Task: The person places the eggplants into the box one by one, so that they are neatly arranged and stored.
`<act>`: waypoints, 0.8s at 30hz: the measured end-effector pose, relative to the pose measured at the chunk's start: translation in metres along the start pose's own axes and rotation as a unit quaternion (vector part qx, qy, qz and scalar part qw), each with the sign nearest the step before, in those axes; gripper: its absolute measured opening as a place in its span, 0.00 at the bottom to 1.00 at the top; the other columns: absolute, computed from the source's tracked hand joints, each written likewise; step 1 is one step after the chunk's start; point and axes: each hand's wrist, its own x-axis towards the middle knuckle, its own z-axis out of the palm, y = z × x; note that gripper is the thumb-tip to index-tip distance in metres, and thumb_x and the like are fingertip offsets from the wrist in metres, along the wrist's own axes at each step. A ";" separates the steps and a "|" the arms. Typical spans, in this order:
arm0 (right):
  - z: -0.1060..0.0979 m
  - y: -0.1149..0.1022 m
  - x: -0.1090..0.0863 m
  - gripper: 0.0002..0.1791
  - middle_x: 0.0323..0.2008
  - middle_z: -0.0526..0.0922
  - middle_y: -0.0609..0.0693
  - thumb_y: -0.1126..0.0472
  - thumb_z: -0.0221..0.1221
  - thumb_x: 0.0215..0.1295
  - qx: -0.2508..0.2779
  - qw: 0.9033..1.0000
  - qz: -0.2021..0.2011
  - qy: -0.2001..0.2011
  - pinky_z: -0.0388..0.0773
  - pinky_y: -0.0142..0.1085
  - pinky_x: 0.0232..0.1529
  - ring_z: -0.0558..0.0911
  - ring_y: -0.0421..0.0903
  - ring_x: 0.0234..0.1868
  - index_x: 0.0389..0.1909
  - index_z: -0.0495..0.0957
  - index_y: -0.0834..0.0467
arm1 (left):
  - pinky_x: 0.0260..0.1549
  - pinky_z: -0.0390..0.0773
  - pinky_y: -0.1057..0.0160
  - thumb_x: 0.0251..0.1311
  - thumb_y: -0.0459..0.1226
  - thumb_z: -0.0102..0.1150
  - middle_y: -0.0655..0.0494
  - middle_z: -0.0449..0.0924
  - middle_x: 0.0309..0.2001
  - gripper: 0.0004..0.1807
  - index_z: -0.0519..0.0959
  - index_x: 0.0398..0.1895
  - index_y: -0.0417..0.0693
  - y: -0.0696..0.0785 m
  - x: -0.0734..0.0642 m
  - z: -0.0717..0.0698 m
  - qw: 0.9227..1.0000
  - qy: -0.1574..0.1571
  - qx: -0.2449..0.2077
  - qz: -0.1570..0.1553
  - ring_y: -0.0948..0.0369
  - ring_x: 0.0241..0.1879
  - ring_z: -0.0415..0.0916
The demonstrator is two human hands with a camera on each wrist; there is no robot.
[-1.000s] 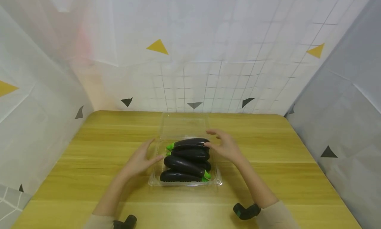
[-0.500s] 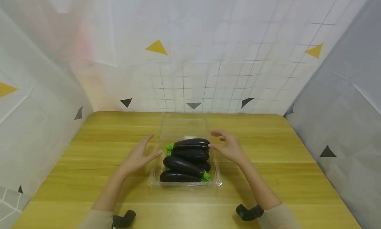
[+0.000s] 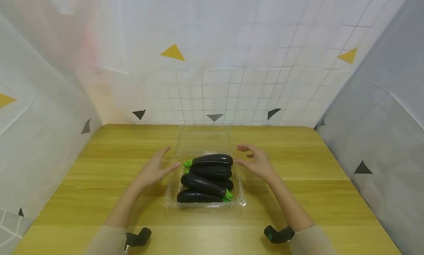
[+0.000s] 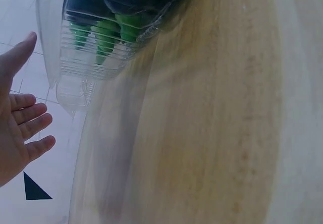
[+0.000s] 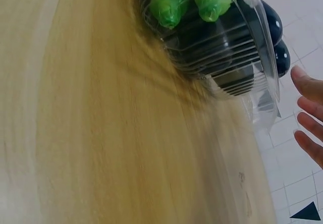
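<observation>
A clear plastic clamshell box [image 3: 168, 199] lies on the table with its lid [image 3: 203, 139] folded back toward the wall. Inside are several dark eggplants [image 3: 207, 185] with green stem ends, stacked crosswise. My left hand [image 3: 153, 171] hovers at the box's left side, fingers spread and holding nothing; the left wrist view shows the hand [image 4: 20, 113] apart from the box wall. On the other side my right hand [image 3: 258, 164], fingers slightly bent, is also free of anything. In the right wrist view its fingertips [image 5: 299, 73] are apart from the eggplants [image 5: 282, 57].
The wooden table [image 3: 314, 196] runs back to a white sheet wall [image 3: 212, 34] with triangles and grid lines. Side sheets stand left and right. A black wrist camera mount [image 3: 139, 237] is on the left forearm, another mount [image 3: 279, 234] on the right.
My right hand has drawn back to the right from the top eggplant. My left hand has shifted slightly up and left. The box and eggplants stay put.
</observation>
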 end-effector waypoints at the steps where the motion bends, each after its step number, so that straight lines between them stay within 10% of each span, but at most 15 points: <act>1: 0.000 0.001 0.000 0.30 0.50 0.83 0.53 0.58 0.73 0.51 -0.001 1.000 0.000 -0.001 0.80 0.47 0.49 0.80 0.51 0.51 0.56 0.76 0.58 | 0.65 0.54 0.38 0.60 0.62 0.55 0.38 0.53 0.72 0.51 0.52 0.74 0.38 -0.001 0.001 0.000 1.000 0.000 0.000 -0.001 0.39 0.69 0.52; 13: -0.001 0.012 0.000 0.30 0.49 0.83 0.52 0.58 0.73 0.50 -0.011 1.000 -0.010 0.000 0.81 0.47 0.47 0.80 0.51 0.50 0.56 0.77 0.57 | 0.65 0.55 0.39 0.62 0.57 0.57 0.40 0.53 0.73 0.47 0.51 0.75 0.42 -0.003 0.012 0.000 0.999 0.018 0.033 0.016 0.41 0.70 0.52; 24: -0.001 0.015 -0.001 0.30 0.49 0.83 0.53 0.59 0.73 0.49 -0.011 1.000 -0.011 0.001 0.81 0.47 0.46 0.80 0.52 0.50 0.56 0.77 0.58 | 0.61 0.62 0.38 0.57 0.55 0.65 0.43 0.58 0.71 0.45 0.58 0.73 0.46 -0.013 0.022 -0.001 0.993 0.025 -0.112 0.012 0.35 0.65 0.58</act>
